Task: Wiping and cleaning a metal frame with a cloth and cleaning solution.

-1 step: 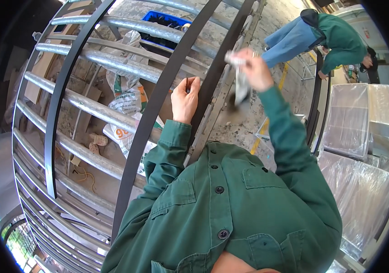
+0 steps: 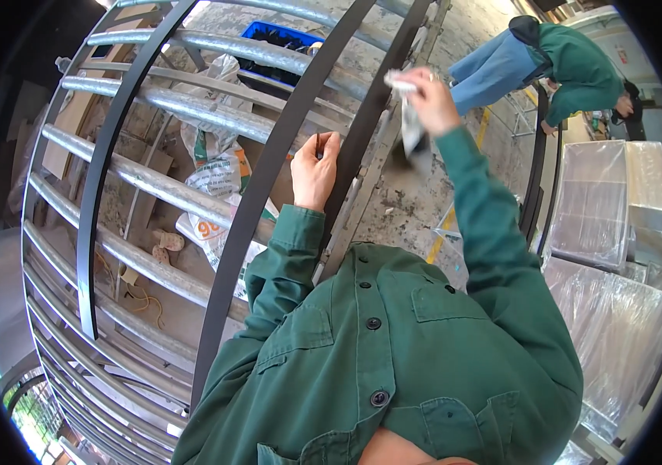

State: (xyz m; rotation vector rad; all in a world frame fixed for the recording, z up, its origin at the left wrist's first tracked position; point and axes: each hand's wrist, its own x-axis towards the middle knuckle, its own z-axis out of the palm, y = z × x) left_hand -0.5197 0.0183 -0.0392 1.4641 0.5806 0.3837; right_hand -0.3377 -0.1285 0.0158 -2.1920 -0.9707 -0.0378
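My right hand (image 2: 433, 105) is closed on a whitish rag (image 2: 412, 128), whose dark-stained lower end hangs down and is blurred. It is raised just right of a long flat dark strip (image 2: 374, 108) lying along the edge of the metal rack. My left hand (image 2: 314, 172) is closed in a pinch beside that strip. A small dark bit shows between its fingertips, too little to name. Left of this hand, another long dark strip (image 2: 269, 163) lies across the rack's round galvanized pipes (image 2: 168, 190).
Farther left lies a third dark strip (image 2: 102, 170). Beneath the pipes are a blue crate (image 2: 257, 32) of black pieces and printed white sacks (image 2: 218, 182). At right, a bent-over person (image 2: 579, 66) in green touches dark bars, near plastic-wrapped stacks (image 2: 606, 310).
My right hand has moved slightly up and away with the rag. My left hand stays where it was.
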